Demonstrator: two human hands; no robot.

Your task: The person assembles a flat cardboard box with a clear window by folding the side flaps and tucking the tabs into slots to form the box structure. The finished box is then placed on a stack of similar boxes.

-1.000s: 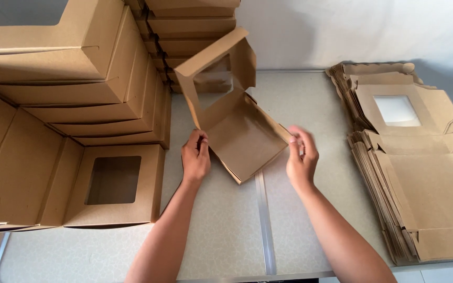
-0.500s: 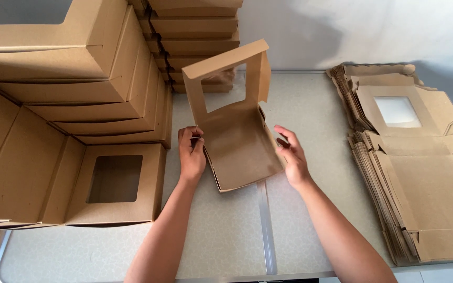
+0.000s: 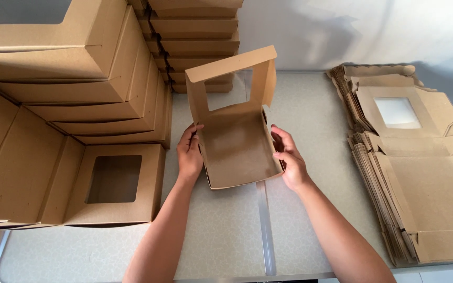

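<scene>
Hands first: the left hand (image 3: 190,153) sits flat against the left wall of the half-formed kraft box (image 3: 239,144), fingers curled over the top edge, and the right hand (image 3: 288,157) mirrors it on the right wall, fingers spread and pressing in, so both are holding the box between them rather than pinching it. That box sits dead centre between the two hands on the speckled table (image 3: 226,236), tray part down and open toward the camera, lid standing upright at the far side with its square window cutout showing the stacks behind. My guess is it's featherlight thin card, stiff along the creases but floppy in the panels, easy to dent or tear at the tabs, so the side walls near the folds look like the sane spot to grip, not the lid frame around the window. Further out, finished window boxes (image 3: 114,183) are stacked on the left, and a pile of flat unfolded blanks (image 3: 415,162) lies well apart on the right.
</scene>
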